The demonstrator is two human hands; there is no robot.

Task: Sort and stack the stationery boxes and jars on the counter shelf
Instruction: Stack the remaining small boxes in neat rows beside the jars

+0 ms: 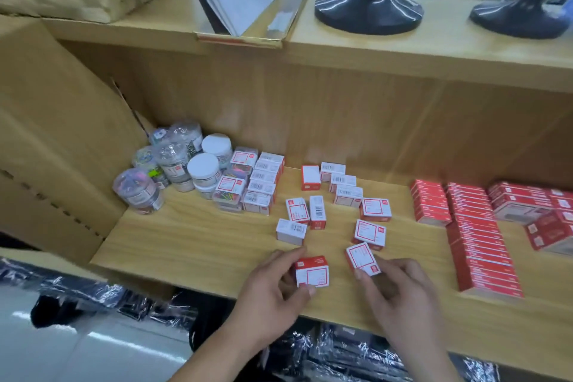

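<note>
At the front edge of the light wooden counter shelf [192,242]: both hands work side by side, each on one small box.
Left hand [273,285]: fingers and thumb are curled round a small red-and-white cardboard box [311,271], with the thumb at its near lower corner and the fingertips on its far left side. Whether the box rests on the board or sits just above it cannot be told.
Right hand [400,291]: thumb and fingertips pinch the near end of a second small red-and-white box [361,257], which lies label up and angled, just right of the first.
Loose boxes [370,234]: several more of the same kind are scattered mid-shelf beyond the hands, some label up, some barcode up, a few touching.
Sorted row [263,187]: small barcode-topped boxes are stacked in a line left of the loose ones, beside clear flat cases of coloured clips [229,189].
Jars [203,166]: clear round plastic jars, two with white lids, are crowded at the shelf's back left, next to a brown cardboard carton [55,139].
Long red boxes [480,236]: stacked in columns at the right of the shelf, well apart from the hands.
Upper shelf: two black round stand bases [369,9].
</note>
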